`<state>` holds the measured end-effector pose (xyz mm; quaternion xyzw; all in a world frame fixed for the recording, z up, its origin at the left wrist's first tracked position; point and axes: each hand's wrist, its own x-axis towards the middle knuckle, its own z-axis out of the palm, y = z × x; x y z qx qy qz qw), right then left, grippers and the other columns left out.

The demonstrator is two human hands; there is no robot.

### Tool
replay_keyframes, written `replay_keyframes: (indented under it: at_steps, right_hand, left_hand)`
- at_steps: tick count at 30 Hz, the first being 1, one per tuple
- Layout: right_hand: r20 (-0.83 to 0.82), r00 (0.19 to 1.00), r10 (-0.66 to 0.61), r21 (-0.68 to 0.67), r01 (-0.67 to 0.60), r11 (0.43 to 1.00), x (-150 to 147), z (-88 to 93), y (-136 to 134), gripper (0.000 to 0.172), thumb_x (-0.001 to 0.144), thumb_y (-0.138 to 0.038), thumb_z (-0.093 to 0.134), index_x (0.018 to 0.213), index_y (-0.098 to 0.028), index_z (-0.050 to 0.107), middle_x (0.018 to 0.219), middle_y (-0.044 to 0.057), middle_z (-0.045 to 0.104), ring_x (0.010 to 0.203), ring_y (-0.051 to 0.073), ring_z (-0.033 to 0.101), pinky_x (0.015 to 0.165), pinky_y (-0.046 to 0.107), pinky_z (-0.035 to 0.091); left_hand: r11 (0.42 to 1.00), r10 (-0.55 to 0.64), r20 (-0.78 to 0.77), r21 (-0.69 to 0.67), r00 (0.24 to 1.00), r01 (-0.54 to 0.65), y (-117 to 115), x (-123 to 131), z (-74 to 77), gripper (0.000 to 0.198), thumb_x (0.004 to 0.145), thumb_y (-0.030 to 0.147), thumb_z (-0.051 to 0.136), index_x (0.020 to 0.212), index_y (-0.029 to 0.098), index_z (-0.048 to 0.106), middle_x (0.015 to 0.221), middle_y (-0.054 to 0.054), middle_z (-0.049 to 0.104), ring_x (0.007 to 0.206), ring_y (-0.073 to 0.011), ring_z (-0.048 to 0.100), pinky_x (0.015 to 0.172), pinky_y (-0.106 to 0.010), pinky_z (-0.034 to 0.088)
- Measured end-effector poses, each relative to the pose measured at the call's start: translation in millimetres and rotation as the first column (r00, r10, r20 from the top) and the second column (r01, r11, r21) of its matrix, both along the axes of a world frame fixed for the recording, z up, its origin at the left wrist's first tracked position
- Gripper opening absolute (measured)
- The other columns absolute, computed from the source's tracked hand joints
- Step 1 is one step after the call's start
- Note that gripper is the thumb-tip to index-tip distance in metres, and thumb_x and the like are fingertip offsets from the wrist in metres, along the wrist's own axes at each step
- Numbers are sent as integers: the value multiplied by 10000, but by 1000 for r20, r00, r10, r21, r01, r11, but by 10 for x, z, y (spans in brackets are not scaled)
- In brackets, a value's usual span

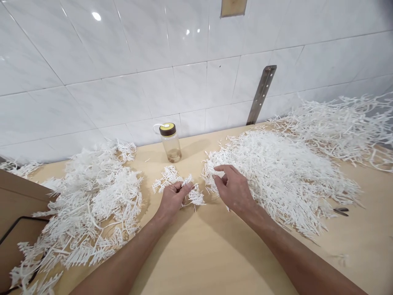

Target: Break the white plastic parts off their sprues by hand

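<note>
My left hand (172, 200) is closed in a pinch on a white branched plastic piece (196, 196), whose thin prongs stick out past the thumb. Just behind it, a small cluster of similar white pieces (166, 177) lies on the table. My right hand (233, 189) hovers at the near left edge of a large heap of white prongs (285, 176). Its thumb and forefinger are apart, with nothing visible between them; the other fingers are curled and partly hidden.
A second white heap (104, 200) spreads over the left side, beside a brown box (21, 217). At the back stands a clear bottle (171, 147) with a yellow-topped lid. A metal bracket (260, 96) leans on the tiled wall. Small snips (341, 211) lie at the right.
</note>
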<state>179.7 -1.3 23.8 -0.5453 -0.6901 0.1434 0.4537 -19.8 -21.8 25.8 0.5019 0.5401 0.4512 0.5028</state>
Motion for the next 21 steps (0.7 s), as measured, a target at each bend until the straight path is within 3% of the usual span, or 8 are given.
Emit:
replay_keyframes:
  at_steps: [4, 7, 14, 21]
  right_hand:
    - [-132, 963, 234, -137, -252, 958, -161, 33, -113, 213, 896, -289, 532, 990, -191, 696, 999, 72, 706, 709, 166, 627, 677, 310, 493]
    - [-199, 939, 281, -222, -322, 920, -233, 25, -138, 217, 874, -307, 548, 958, -198, 716, 929, 62, 714, 736, 178, 636, 662, 306, 487]
    - [-291, 927, 236, -278, -318, 907, -272, -19, -134, 212, 838, -371, 591, 866, -191, 700, 735, 23, 673, 654, 167, 597, 596, 285, 445]
    - [-297, 935, 195, -271, -279, 921, -285, -32, -131, 226, 848, -375, 575, 855, -173, 675, 745, 30, 669, 678, 171, 595, 625, 294, 455]
  left_hand:
    - [1000, 21, -10, -5, 1000, -21, -10, 13, -6, 506, 754, 584, 712, 574, 187, 456, 472, 63, 374, 471, -78, 304, 472, -231, 231]
    - [1000, 29, -24, -3, 999, -29, -11, 11, -15, 506, 753, 584, 711, 571, 185, 458, 469, 61, 390, 471, -80, 320, 473, -229, 247]
    - [999, 33, -38, 2, 999, -33, -21, 29, 1, 505, 753, 587, 698, 572, 188, 447, 474, 58, 393, 480, -84, 336, 476, -228, 258]
    - [1000, 17, -33, 10, 999, -17, -27, 44, -19, 510, 735, 574, 719, 582, 196, 412, 506, 61, 369, 497, -84, 329, 480, -229, 248]
